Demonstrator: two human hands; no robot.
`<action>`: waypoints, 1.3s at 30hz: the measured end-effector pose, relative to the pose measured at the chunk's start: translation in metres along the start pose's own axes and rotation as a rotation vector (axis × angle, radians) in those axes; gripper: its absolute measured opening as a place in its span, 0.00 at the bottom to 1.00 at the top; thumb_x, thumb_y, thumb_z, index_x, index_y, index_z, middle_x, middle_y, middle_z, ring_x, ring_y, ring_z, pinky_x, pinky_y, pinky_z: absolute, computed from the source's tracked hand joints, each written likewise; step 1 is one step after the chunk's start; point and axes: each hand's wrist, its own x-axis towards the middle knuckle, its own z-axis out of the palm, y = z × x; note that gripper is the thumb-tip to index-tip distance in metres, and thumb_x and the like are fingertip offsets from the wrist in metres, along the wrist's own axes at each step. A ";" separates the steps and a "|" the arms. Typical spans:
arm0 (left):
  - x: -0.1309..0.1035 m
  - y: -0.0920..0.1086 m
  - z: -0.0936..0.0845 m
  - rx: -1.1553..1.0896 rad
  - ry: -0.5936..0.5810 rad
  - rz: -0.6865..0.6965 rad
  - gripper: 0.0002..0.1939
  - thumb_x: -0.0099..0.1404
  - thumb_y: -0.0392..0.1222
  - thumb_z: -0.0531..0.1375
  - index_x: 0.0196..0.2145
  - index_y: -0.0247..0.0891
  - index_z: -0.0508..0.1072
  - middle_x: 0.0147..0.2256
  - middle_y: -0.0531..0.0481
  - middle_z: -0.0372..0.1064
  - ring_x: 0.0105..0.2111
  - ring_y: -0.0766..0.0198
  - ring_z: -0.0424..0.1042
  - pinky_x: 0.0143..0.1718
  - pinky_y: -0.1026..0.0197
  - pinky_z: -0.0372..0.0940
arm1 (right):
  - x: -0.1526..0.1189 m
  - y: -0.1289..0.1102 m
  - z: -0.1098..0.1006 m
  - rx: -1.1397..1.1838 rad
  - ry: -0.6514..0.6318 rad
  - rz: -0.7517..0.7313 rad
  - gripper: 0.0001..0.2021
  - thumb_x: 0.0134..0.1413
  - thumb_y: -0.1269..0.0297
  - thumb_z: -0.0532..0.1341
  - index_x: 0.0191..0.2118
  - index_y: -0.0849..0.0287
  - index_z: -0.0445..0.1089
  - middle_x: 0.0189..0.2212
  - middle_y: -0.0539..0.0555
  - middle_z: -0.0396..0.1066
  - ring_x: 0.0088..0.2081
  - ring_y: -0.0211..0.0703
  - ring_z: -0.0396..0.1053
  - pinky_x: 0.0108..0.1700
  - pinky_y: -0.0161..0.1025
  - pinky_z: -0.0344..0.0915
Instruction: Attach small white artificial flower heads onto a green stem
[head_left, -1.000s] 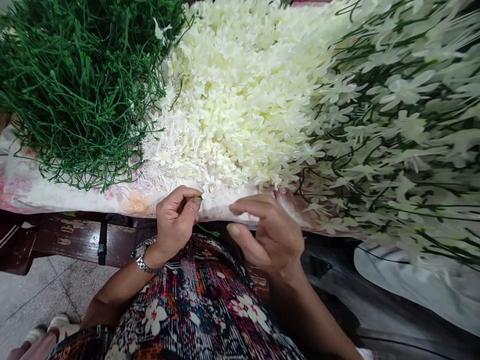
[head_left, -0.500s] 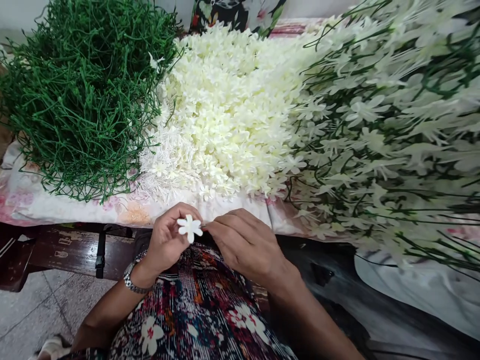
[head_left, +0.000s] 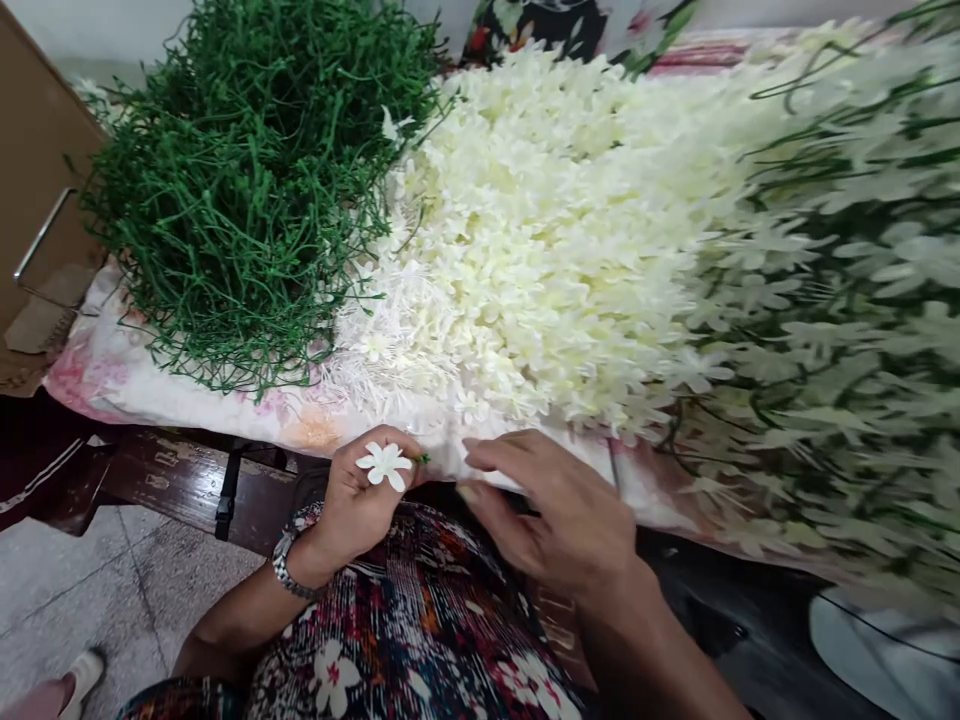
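My left hand (head_left: 366, 500), wearing a metal watch, is closed on a white artificial flower (head_left: 385, 465) with narrow petals. A bit of green stem (head_left: 423, 459) pokes out past the fingers on the right side. To the right of it is my right hand (head_left: 559, 510), apart from the flower, its thumb and fingers spread and slightly blurred. Nothing shows between those fingers. Both hands are at the front edge of a cloth-covered table (head_left: 202, 410), over my patterned clothing.
A heap of green plastic stems (head_left: 255, 200) lies at the left, beside a cardboard box (head_left: 37, 130). Thin white strands (head_left: 397, 340) and a pile of cream blossoms (head_left: 540, 240) fill the middle. Stemmed white flowers (head_left: 862, 370) spread across the right. Below is a wooden bench (head_left: 169, 480).
My right hand has moved right, away from my left hand, and its fingers have opened. The flower stays in my left hand. The view has shifted to the left.
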 end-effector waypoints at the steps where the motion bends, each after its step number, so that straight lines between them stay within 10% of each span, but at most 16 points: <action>1: -0.001 0.001 -0.004 0.009 0.037 0.021 0.04 0.55 0.39 0.57 0.27 0.35 0.68 0.22 0.53 0.60 0.22 0.71 0.57 0.24 0.67 0.54 | 0.004 0.002 0.002 -0.013 0.011 0.013 0.13 0.48 0.72 0.57 0.42 0.62 0.62 0.29 0.53 0.67 0.31 0.37 0.63 0.32 0.35 0.63; 9: -0.001 0.005 -0.038 0.155 0.289 0.174 0.03 0.54 0.38 0.58 0.27 0.36 0.67 0.23 0.53 0.60 0.23 0.69 0.58 0.24 0.66 0.53 | 0.045 0.008 0.028 -0.153 -0.198 -0.047 0.05 0.50 0.74 0.54 0.29 0.60 0.65 0.23 0.53 0.65 0.29 0.39 0.62 0.33 0.38 0.60; 24: 0.005 0.004 -0.044 0.205 0.232 0.165 0.06 0.53 0.28 0.55 0.28 0.35 0.69 0.24 0.54 0.63 0.24 0.71 0.59 0.26 0.69 0.54 | 0.047 0.009 0.040 -0.266 -0.441 -0.081 0.06 0.51 0.73 0.53 0.31 0.58 0.66 0.28 0.53 0.63 0.32 0.40 0.57 0.34 0.38 0.56; 32: 0.005 0.003 -0.044 0.153 0.234 0.159 0.07 0.53 0.28 0.56 0.28 0.36 0.70 0.25 0.54 0.63 0.24 0.71 0.59 0.26 0.68 0.54 | 0.035 0.011 0.037 0.080 -0.243 0.050 0.06 0.52 0.75 0.51 0.32 0.62 0.63 0.29 0.54 0.62 0.33 0.37 0.60 0.34 0.35 0.60; 39: 0.009 0.008 -0.026 0.021 0.115 0.071 0.03 0.55 0.32 0.57 0.29 0.36 0.70 0.24 0.54 0.62 0.21 0.73 0.57 0.23 0.69 0.53 | 0.015 0.012 0.029 0.722 0.061 0.646 0.02 0.52 0.68 0.55 0.33 0.58 0.62 0.24 0.47 0.61 0.24 0.31 0.61 0.26 0.31 0.59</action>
